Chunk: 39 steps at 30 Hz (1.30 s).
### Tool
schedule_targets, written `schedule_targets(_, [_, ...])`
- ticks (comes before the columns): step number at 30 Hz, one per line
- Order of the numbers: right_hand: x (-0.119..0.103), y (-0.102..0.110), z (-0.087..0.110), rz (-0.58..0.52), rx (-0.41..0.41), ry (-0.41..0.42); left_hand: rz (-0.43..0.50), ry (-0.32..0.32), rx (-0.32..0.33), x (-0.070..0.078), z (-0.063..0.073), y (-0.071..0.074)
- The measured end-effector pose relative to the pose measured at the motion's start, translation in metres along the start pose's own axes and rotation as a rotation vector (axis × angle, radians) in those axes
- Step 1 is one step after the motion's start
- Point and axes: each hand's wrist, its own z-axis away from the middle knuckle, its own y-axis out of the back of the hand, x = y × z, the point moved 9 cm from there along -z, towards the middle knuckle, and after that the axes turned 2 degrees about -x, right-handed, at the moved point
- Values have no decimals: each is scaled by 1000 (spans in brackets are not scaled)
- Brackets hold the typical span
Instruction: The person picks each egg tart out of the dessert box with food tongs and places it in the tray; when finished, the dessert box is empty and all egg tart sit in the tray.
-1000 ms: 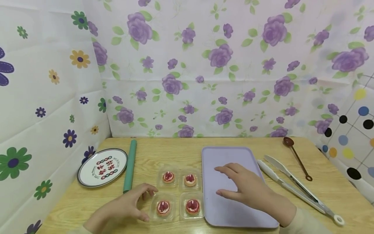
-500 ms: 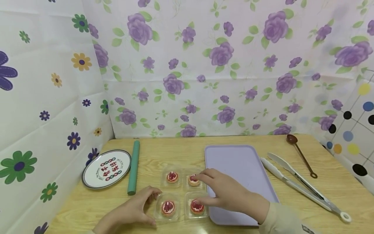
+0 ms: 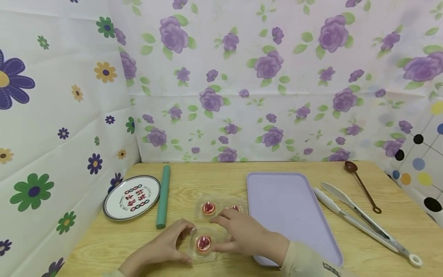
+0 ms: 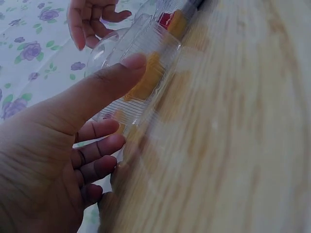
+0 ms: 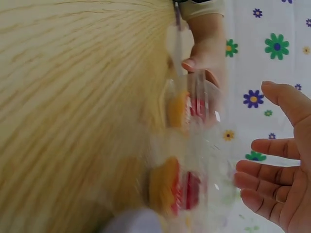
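Several clear plastic boxes, each with a small red-topped tart inside, stand grouped on the table. The front-left tart [image 3: 203, 243] and back-left tart [image 3: 209, 208] show well in the head view. My left hand [image 3: 169, 243] is at the left side of the front-left box [image 4: 138, 104], thumb and relaxed fingers spread around that side. Above the right-hand boxes is my right hand [image 3: 243, 231], its fingers apart and holding nothing. It hides the front-right box and part of the back-right tart [image 3: 236, 208] in the head view.
A lilac tray [image 3: 287, 207] lies right of the boxes, with tongs [image 3: 363, 223] and a brown ladle [image 3: 361, 184] beyond. To the left are a green rod [image 3: 164, 196] and a white plate [image 3: 131, 198]. Flowered cloth [image 3: 214, 100] hangs behind the table.
My right hand has moved left from over the tray to over the right-hand boxes. My left hand has stayed beside the front-left box. The head view has turned slightly left.
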Motion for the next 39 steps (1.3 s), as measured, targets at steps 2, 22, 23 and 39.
schedule_targets(2, [-1,-6,-4,6,-17,-9,10,3,-4,0,0,-1])
schedule_targets(22, [-18,-29,-38,174,-99,18,17,-17,-10,2,1,0])
schedule_targets(23, [-19,-30,-39,174,-108,15,16,-17,-11,2,1,0])
schedule_targets(39, [-19,-43,-47,221,-140,-40,16,-20,-8,1,1,1])
